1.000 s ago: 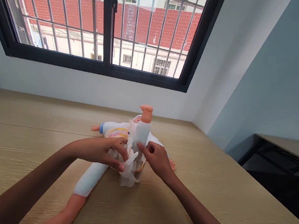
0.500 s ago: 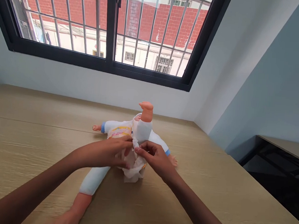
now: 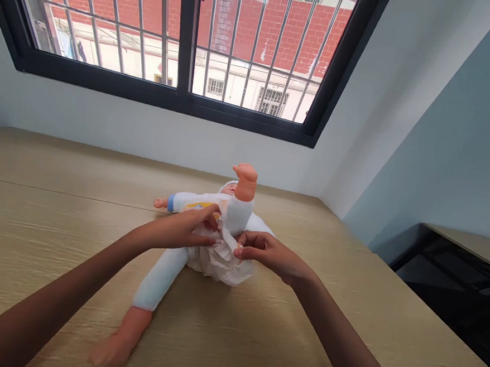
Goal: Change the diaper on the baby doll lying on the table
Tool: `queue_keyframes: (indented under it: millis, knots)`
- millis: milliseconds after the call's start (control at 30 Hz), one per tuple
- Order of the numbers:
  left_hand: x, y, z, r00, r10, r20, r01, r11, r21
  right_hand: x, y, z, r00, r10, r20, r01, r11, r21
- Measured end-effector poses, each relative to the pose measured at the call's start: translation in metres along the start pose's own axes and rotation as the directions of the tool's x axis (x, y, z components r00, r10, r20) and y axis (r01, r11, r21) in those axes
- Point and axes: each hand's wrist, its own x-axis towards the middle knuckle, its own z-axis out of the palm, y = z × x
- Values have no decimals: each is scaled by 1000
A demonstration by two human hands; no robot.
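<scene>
A baby doll (image 3: 238,214) in white clothes with blue cuffs lies on its back on the wooden table, head toward the window. One leg points up; the other stretches to the lower left. Around its hips is a crumpled white diaper (image 3: 222,263). My right hand (image 3: 253,246) pinches the diaper's edge beside the raised leg. My left hand (image 3: 208,228) rests against the diaper's front, thumb and fingers apart. Part of the doll's face shows behind the raised foot; its arm on the right is partly covered by my right hand.
The light wooden table (image 3: 78,222) reaches the wall below a dark-framed, barred window (image 3: 184,98). On the right, past the table's slanted edge, stands a black piece of furniture (image 3: 452,282) with a wooden top.
My right hand has moved a little right and drawn the diaper edge with it. The diaper's lower part has spread right and up. My left hand has risen slightly, and the view has shifted.
</scene>
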Motion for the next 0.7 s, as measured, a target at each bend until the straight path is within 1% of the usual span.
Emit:
queue_keyframes:
  millis: [100, 233, 333, 433, 500, 600, 700]
  knots:
    - [4, -2, 5, 1000, -3, -21, 3, 1000, -6, 0, 2, -1, 1000, -4, 6, 4, 1000, -15]
    - [11, -4, 17, 989, -18, -144, 14, 1000, -27, 2, 7, -3, 998, -64, -1, 64, 998, -10]
    - [14, -5, 23, 978, -11, -208, 5, 1000, -29, 3, 8, -6, 992, -113, 58, 113, 994, 0]
    - [15, -6, 25, 974, 4, -225, -9, 1000, -23, 1, 8, -6, 984, -136, 112, 144, 987, -68]
    - [15, -8, 26, 973, 6, -230, -13, 1000, -28, 0, 9, 0, 984, -160, 79, 171, 973, -159]
    - [16, -11, 27, 968, -11, -252, -2, 999, -53, 0, 13, 16, 976, -212, -53, 186, 932, -312]
    - [16, -14, 27, 956, -35, -292, 11, 997, -80, 4, 18, 34, 947, -270, -174, 174, 886, -430]
